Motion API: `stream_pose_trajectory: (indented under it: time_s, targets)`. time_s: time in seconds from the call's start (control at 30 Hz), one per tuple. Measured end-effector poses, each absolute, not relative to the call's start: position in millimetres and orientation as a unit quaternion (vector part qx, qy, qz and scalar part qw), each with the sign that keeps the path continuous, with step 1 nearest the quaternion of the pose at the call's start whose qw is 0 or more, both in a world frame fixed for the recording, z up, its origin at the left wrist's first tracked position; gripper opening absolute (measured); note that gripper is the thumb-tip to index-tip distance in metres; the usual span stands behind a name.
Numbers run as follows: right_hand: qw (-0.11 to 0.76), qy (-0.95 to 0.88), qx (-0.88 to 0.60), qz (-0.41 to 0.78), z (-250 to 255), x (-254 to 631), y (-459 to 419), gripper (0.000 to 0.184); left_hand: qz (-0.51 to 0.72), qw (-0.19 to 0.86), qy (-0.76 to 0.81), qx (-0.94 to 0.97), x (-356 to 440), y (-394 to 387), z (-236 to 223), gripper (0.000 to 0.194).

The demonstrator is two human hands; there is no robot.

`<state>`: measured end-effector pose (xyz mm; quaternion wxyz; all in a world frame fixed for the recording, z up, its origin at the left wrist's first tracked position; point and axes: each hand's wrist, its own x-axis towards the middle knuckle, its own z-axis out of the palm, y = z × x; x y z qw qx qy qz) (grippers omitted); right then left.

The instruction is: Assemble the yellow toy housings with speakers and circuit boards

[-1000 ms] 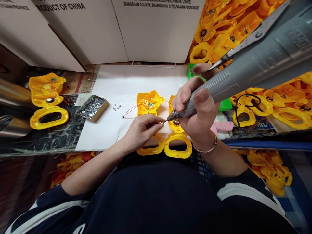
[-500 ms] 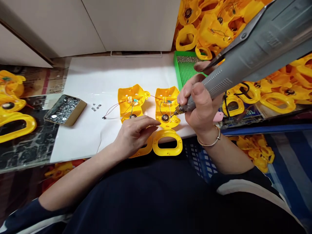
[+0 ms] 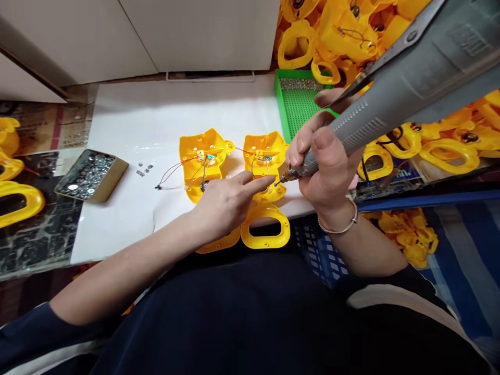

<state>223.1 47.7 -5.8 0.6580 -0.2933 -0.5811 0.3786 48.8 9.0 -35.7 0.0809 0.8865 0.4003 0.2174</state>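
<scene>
My right hand [image 3: 326, 161] is wrapped round a grey electric screwdriver [image 3: 375, 114], its bit pointing down and left. The bit tip meets a small screw at the lower part of the right yellow plastic housing [image 3: 255, 143]. Over that same housing reaches my left hand [image 3: 234, 200], its index finger stretched out close to the bit. Its thumb and other fingertips are mostly hidden, and it covers the round speaker there. Beside it lies a second yellow housing [image 3: 191, 164], with thin wires and a small green circuit board, partly under my left hand.
A box of screws [image 3: 111, 182] stands at the left, with a few loose screws [image 3: 144, 169] on the white board [image 3: 128, 120]. At the back right is a green tray [image 3: 279, 99] with small metal parts. Many yellow housings [image 3: 347, 47] are piled at the right.
My left hand has moved right and up, its index finger now extended over the right housing's speaker. The screwdriver bit stays at the right housing. The view has shifted slightly.
</scene>
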Motion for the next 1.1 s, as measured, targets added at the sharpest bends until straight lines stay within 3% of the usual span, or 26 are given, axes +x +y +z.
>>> stream_pose_trajectory:
  time_s: [0.1, 0.3, 0.67, 0.87, 1.1]
  targets:
    - [0.658, -0.579, -0.307, 0.370, -5, 223, 47, 0.034, 0.096, 0.024, 0.421, 0.902, 60, 14, -25, 0.048]
    - [0.645, -0.576, -0.321, 0.385, -4, 225, 43, 0.039, -0.004, 0.028, 0.442, 0.896, 67, 17, -14, 0.028]
    - [0.618, -0.603, -0.338, 0.376, -12, 217, 49, 0.042, 0.026, -0.060, 0.430, 0.900, 52, -2, -22, 0.031]
    - [0.603, -0.624, -0.352, 0.351, -25, 214, 58, 0.058, 0.035, -0.075, 0.409, 0.909, 53, -8, -22, 0.031]
    - [0.594, -0.607, -0.370, 0.377, -27, 214, 55, 0.051, 0.058, -0.066, 0.403, 0.911, 52, -11, -27, 0.031]
